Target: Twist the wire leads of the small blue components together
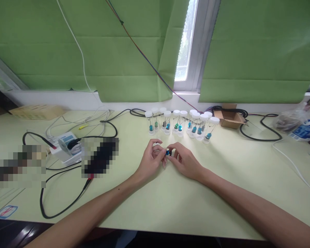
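Near the middle of the pale green table, my left hand (152, 159) and my right hand (186, 161) meet at a small blue and black part (168, 152). The thumb and fingers of each hand close on it from either side, and the fingers partly cover it. Just beyond my hands stands a group of clear tubes with white caps (180, 128). Blue or green parts with thin dark leads are inside several of them. The rightmost tube (208, 131) leans a little.
An open cardboard box (230, 119) sits behind the tubes on the right, beside black cable coils. At left are a white power strip (67, 151), tangled cables and a blurred dark object (101, 157). Yellow blocks (38, 112) and a plastic bag (289, 119) lie farther back.
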`<control>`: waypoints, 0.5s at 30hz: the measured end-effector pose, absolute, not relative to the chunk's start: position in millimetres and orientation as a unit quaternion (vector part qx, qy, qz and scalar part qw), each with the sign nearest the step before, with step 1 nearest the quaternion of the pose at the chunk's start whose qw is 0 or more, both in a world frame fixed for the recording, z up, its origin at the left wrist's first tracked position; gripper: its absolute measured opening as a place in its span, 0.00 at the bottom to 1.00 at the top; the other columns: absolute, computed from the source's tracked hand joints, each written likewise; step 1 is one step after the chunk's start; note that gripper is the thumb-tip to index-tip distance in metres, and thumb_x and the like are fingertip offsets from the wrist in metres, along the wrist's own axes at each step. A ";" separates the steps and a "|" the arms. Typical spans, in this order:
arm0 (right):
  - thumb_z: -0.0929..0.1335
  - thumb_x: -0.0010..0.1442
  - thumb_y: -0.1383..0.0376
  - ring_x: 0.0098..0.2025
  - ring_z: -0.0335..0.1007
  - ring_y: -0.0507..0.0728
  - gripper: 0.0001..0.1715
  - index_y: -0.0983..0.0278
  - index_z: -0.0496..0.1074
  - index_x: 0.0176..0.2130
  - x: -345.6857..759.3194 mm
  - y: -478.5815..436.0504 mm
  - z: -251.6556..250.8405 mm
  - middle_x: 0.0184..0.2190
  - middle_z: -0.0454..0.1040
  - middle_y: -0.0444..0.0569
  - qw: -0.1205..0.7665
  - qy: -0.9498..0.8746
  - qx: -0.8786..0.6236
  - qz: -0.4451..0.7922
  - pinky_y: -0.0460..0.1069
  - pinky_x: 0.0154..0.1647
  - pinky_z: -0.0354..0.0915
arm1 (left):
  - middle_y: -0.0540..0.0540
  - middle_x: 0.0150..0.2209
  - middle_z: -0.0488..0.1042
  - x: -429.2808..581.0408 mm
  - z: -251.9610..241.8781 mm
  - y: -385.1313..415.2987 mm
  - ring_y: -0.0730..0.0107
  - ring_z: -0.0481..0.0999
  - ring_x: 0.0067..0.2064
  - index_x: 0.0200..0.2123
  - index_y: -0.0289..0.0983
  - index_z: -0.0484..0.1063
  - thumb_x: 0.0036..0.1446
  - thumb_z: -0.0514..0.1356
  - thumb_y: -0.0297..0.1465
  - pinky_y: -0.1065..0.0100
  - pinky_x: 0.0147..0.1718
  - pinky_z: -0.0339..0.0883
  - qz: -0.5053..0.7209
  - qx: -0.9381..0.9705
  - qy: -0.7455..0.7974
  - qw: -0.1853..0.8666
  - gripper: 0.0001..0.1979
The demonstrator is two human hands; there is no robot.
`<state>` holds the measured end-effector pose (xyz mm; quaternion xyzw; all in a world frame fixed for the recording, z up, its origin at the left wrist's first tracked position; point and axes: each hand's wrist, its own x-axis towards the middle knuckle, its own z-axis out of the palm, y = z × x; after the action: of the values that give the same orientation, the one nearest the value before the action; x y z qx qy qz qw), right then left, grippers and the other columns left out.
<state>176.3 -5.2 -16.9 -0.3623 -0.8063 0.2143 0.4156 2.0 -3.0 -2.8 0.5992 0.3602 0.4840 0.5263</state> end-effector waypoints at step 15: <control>0.58 0.69 0.65 0.32 0.70 0.53 0.11 0.62 0.65 0.49 176.1 -3.4 -17.7 0.32 0.74 0.47 0.411 -0.798 -0.380 0.224 0.49 0.34 0.65 | 0.54 0.29 0.70 1.9 -2.0 -4.0 0.73 0.73 0.24 0.45 0.42 0.58 0.58 0.60 0.39 0.69 0.25 0.68 0.482 0.601 0.370 0.519 0.16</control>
<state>176.1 -3.4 -17.7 -0.3796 -0.7981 0.2245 0.4106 1.9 -4.0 -2.0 0.6012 0.3701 0.4815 0.5194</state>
